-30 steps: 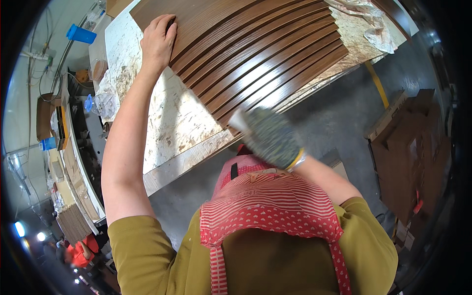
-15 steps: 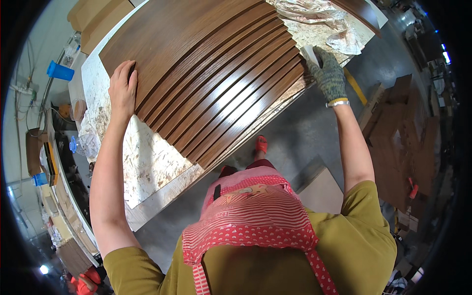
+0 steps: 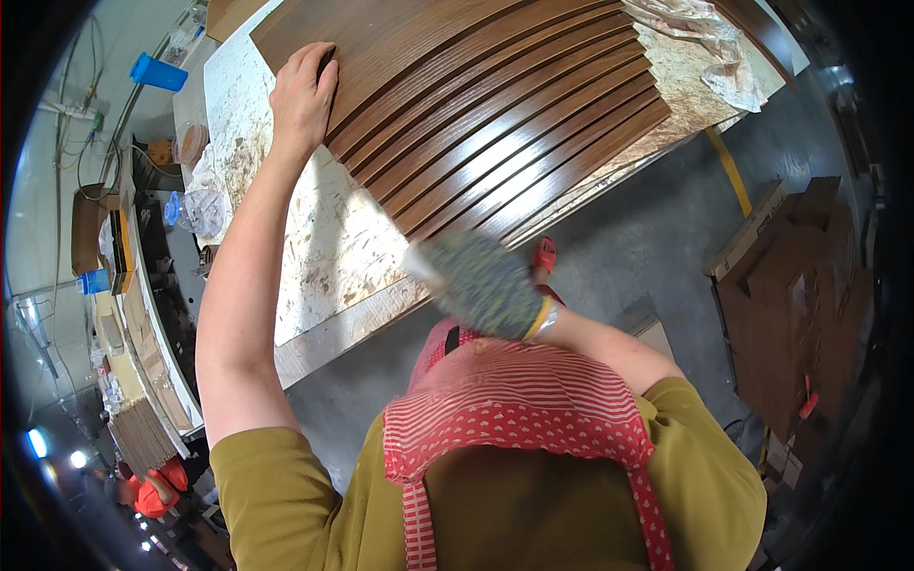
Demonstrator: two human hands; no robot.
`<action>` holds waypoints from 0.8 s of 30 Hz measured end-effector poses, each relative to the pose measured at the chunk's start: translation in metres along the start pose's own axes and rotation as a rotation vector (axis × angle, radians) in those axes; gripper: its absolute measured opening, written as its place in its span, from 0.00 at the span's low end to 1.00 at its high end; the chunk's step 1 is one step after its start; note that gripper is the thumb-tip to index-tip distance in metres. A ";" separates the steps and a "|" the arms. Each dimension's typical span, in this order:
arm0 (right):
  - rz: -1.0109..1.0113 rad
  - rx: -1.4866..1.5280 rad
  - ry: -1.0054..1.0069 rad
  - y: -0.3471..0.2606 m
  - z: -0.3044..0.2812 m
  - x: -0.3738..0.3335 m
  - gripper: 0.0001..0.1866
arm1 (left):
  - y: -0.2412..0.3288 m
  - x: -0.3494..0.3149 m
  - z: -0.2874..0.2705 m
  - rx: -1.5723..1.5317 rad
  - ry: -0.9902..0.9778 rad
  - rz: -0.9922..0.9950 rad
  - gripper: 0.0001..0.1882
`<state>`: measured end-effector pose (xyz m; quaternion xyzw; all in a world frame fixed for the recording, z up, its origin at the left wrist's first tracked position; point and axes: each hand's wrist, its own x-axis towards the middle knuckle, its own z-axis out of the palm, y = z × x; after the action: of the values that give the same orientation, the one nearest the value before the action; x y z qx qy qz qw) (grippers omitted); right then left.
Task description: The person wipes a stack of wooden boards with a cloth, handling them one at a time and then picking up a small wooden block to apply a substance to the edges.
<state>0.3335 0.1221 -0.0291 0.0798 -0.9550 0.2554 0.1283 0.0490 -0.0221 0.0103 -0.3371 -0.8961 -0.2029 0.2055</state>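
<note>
A fanned stack of glossy dark brown wood-grain boards [image 3: 400,48] lies on the table, each lower board showing as a narrow strip toward me. My bare left hand [image 3: 303,100] rests over the stack's left edge, its fingers stretched on the top board and the thumb apart from them. My right hand [image 3: 486,285], in a grey-green knit glove, is over the table's front edge by the stack's near corner. It is closed on a flat white piece [image 3: 419,264], smeared by motion, whose kind I cannot make out.
The stained white table [image 3: 328,276] bears a crumpled cloth or paper [image 3: 709,43] at the far right. A blue cup [image 3: 158,72] and a clear plastic bottle [image 3: 202,209] stand at left. Large brown panels [image 3: 790,305] lean at right. Another person [image 3: 157,490] is at lower left.
My right hand has swept from the stack's far right corner to its near left corner, carrying the white piece. The left hand stays on the boards. The whole view has shifted.
</note>
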 end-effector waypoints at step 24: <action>0.024 -0.258 0.077 0.102 -0.051 0.029 0.14 | -0.016 -0.001 -0.011 0.046 -0.146 -0.101 0.21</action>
<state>0.2939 0.2325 -0.0258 0.0415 -0.9751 0.1348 0.1710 0.0415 -0.0393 0.0155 -0.3008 -0.9289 -0.1673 0.1366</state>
